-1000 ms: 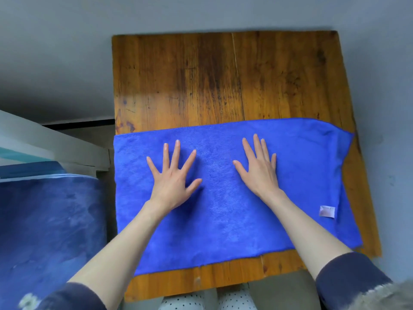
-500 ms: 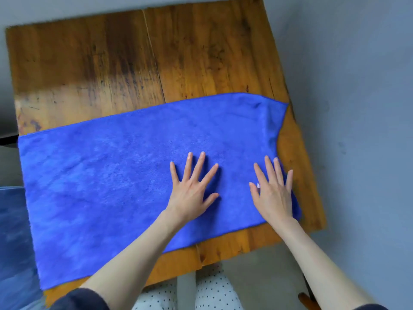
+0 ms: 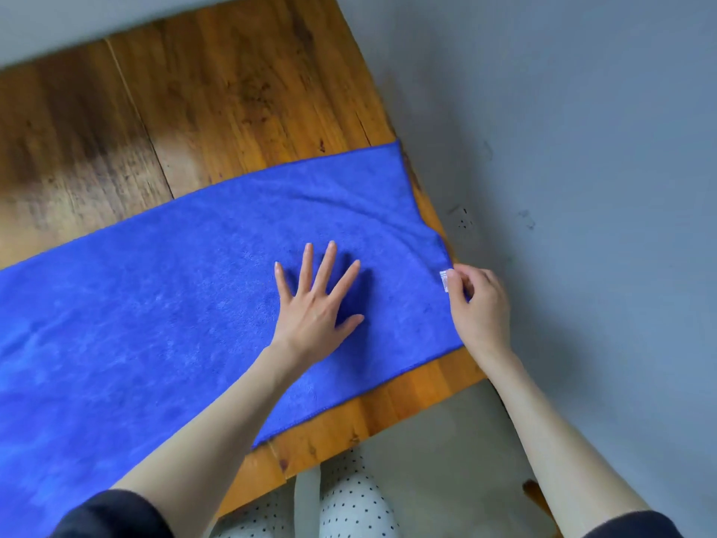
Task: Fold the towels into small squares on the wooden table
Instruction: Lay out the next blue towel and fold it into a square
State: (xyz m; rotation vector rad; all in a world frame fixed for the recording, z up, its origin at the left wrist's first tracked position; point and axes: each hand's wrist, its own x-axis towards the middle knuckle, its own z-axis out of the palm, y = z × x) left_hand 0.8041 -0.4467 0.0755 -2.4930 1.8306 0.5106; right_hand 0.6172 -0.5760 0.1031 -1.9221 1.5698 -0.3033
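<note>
My left hand (image 3: 310, 312) and right hand (image 3: 479, 304) bare, no rings, no watch. Dark sleeves (image 3: 112, 514) pushed up past both forearms. White trousers (image 3: 349, 506) with small dark dots.

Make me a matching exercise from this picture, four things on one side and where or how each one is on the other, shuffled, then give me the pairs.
Things:
1. left hand
2. right hand
3. white tag
4. wooden table

States:
A. sits at the blue towel's right edge, by the fingertips
B. lies under the towel, bare at the far side
C. lies flat with spread fingers on the towel
D. curls around the towel's right edge

Pairs: 1-C, 2-D, 3-A, 4-B
</note>
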